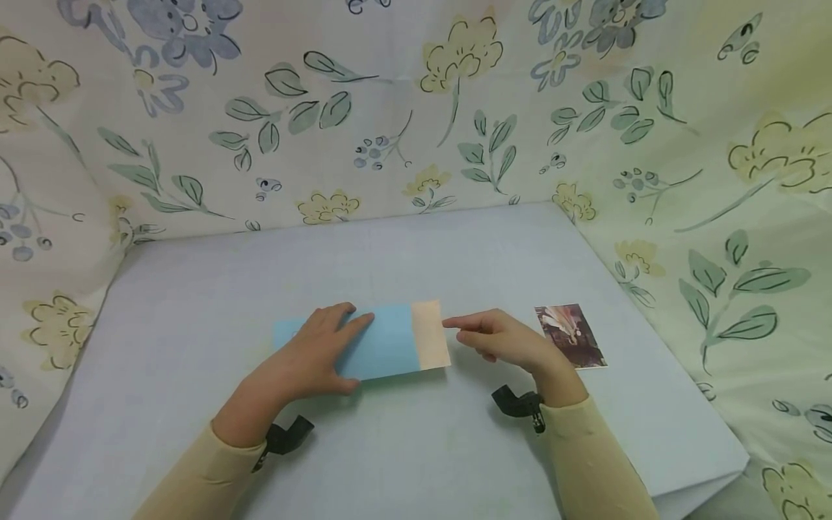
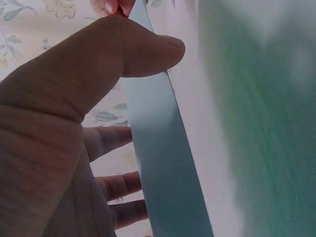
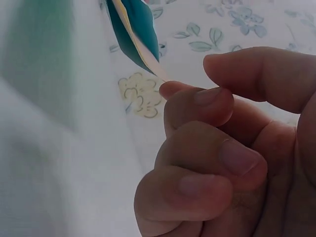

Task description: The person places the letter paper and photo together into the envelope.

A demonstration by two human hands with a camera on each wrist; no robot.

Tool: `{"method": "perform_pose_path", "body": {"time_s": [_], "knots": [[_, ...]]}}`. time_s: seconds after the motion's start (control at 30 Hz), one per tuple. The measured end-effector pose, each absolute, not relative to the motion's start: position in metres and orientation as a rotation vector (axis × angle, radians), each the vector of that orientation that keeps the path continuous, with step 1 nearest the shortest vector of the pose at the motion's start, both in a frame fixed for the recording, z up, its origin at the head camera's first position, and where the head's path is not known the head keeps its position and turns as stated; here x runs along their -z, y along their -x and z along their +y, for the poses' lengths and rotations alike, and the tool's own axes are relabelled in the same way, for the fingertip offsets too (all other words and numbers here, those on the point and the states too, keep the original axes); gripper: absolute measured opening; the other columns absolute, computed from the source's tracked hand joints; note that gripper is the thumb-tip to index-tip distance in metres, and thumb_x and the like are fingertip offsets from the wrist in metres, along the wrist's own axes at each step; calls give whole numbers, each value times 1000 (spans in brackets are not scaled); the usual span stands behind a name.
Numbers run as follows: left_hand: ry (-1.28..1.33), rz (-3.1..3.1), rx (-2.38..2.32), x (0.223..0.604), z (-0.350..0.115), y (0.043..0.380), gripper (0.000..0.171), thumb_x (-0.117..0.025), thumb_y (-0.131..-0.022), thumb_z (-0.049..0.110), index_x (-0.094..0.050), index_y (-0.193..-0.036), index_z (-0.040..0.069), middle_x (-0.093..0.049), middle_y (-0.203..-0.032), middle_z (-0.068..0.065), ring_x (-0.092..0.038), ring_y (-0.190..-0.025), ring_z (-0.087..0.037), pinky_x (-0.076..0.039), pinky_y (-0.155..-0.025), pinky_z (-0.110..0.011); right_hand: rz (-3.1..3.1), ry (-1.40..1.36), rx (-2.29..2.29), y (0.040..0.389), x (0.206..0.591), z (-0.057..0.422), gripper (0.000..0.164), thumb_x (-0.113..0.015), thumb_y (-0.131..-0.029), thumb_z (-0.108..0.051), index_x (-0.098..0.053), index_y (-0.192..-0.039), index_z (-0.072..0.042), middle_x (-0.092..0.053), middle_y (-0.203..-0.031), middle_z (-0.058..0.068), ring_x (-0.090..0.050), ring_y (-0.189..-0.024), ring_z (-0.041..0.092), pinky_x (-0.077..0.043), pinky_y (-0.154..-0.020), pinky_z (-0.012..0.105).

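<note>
Blue paper (image 1: 388,339) in the left hand's (image 1: 305,363) grip, cream end (image 1: 431,336) at the loose right hand's (image 1: 510,339) fingertip (image 1: 448,323)

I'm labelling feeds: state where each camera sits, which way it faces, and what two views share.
Head: on the head, facing forward and down at the table, blue paper and photo; left hand, right hand and sleeves show.
Left wrist: on that wrist, facing the blue paper's edge; left thumb and fingers show, with part of the right hand.
Right wrist: on that wrist, facing the blue paper's end; right thumb and curled fingers show.
Head and left wrist share the left hand holding the blue paper.
</note>
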State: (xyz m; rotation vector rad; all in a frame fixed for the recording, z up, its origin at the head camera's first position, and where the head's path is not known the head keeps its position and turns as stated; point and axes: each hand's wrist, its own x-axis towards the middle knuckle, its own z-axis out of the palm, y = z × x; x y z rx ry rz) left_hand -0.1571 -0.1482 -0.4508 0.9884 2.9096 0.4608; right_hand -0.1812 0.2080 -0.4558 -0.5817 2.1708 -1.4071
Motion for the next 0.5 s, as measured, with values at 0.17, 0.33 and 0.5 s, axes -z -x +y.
{"method": "perform_pose_path", "body": {"time_s": [0.17,0.33,0.5], "knots": [[-997,2914,-454,451,-147,157,101,-89,-72,39,-43,-155,8,-39,-150,-22,-38,-137,-42,-34,-112,-57,2158,634,1391,181,458,205,37,-57,-106,-20,-63,-141,-10,-38,-63,-1,-36,-52,15,-30,-49,25],[-1019,2903,-463,452,-144,155,100,-89,-72,39,-43,-155,9,-39,-150,-22,-38,-136,-42,-36,-111,-57,2113,690,1388,180,458,202,37,-56,-107,-19,-63,-142,-9,-39,-63,-1,-36,-52,14,-32,-49,25],[-1043,2889,-471,450,-140,152,100,-89,-72,39,-43,-155,9,-39,-150,-22,-39,-135,-41,-38,-110,-57,2017,742,1422,177,457,197,37,-54,-107,-14,-62,-142,-6,-39,-65,1,-37,-51,22,-36,-50,31]]}}
